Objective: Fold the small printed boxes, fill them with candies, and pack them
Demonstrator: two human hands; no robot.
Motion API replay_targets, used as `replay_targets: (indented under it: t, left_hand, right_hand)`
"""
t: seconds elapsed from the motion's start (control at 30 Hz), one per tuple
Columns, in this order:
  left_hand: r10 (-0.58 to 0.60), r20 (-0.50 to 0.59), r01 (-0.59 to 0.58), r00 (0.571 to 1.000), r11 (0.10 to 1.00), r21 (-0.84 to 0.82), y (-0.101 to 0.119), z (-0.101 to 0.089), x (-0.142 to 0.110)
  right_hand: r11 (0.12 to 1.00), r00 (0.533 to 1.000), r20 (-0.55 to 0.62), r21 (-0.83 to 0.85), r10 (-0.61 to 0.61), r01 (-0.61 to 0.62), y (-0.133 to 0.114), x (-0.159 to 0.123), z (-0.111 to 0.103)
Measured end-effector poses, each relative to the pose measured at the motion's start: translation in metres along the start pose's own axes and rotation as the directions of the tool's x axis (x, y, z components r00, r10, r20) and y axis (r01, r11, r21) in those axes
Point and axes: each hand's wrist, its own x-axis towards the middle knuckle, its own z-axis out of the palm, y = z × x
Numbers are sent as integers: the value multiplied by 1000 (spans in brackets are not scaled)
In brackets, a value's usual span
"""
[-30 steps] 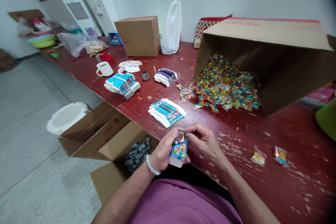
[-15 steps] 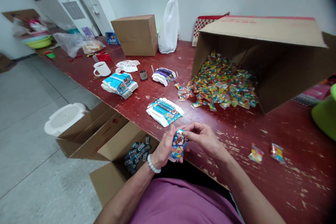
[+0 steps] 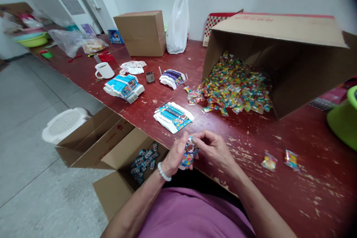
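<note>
A small blue printed candy box [image 3: 189,154] is gripped in my left hand [image 3: 174,156], thumb along its near side, above the table's front edge. At the top of the box, my right hand [image 3: 216,149] pinches the flap between thumb and fingers. Its upper end is partly covered by those fingers. Just beyond lies a stack of flattened blue boxes [image 3: 174,117]. To the right, two wrapped candies lie apart on the table, a yellow one [image 3: 269,161] and a multicoloured one [image 3: 291,160].
A large carton [image 3: 279,31] on its side spills wrapped candies [image 3: 238,87] onto the red table. Banded blue boxes [image 3: 124,86], purple boxes [image 3: 172,78] and a mug [image 3: 104,70] stand further left. Below the edge, an open carton [image 3: 111,189] holds several small filled-looking boxes [image 3: 143,161].
My right hand has shifted onto the top flap of the candy box, where a white edge shows. The box's open lower end has turned mostly out of sight. The view has shifted slightly.
</note>
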Motion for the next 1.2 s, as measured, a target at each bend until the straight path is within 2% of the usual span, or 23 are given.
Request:
replay_targets:
  t: [0.07,0.2,0.27,0.43,0.5,0.6,0.67,0.73,0.8,0.83,0.87,0.9,1.0,1.1,1.2]
  left_hand:
    - [-31,5,30,1000,999,40,0,-2,1]
    - [-32,23,31,999,999,43,1,-4,0]
    - [-29,16,28,999,999,44,1,-5,-1]
    - [-32,1,32,999,999,-43,0,-3,-2]
    - [-36,-24,33,999,989,-144,-1,-1,0]
    - [-31,-66,13,997,966,-259,-4,1,4]
    - [-43,-72,20,996,954,-300,-6,2,5]
    - [-66,-50,44,997,934,-354,-7,2,5]
    - [-67,-25,51,997,913,-404,-5,0,5]
    - [-55,-23,40,998,910,-413,-4,-1,5]
    - [-39,-27,24,999,913,-408,-4,-3,4]
    - [-22,-33,7,999,921,-389,-4,-5,4]
    - [4,-60,-23,998,952,-305,-9,-13,5]
    - [50,-185,-87,982,976,-198,-16,-23,6]
    - [117,-272,-138,955,989,-57,-13,-33,6]
  right_hand:
    - [999,999,43,34,33,-35,-1,2,-1]
    - [993,999,15,-111,-42,43,-7,4,0]
    - [991,998,12,-123,-58,59,-12,5,-1]
    - [1000,972,234,20,-14,10,-20,4,-5]
    - [998,980,187,22,-60,57,-12,0,1]
    - [991,991,-1,3,-131,131,9,-6,16]
    - [991,990,-55,-37,-130,128,24,-4,19]
    - [987,994,-4,-117,-107,106,34,7,8]
    - [961,997,5,-266,-78,77,42,26,-18]
    - [923,988,-114,-382,-100,49,45,37,-35]
    - [852,954,-267,-523,-134,-27,49,49,-53]
    - [815,923,-357,-572,-147,-91,52,59,-70]
    - [734,866,-475,-642,-154,-221,63,82,-107]
    - [681,852,-501,-678,-153,-277,73,89,-120]
    - [698,848,-510,-660,-145,-278,76,87,-121]
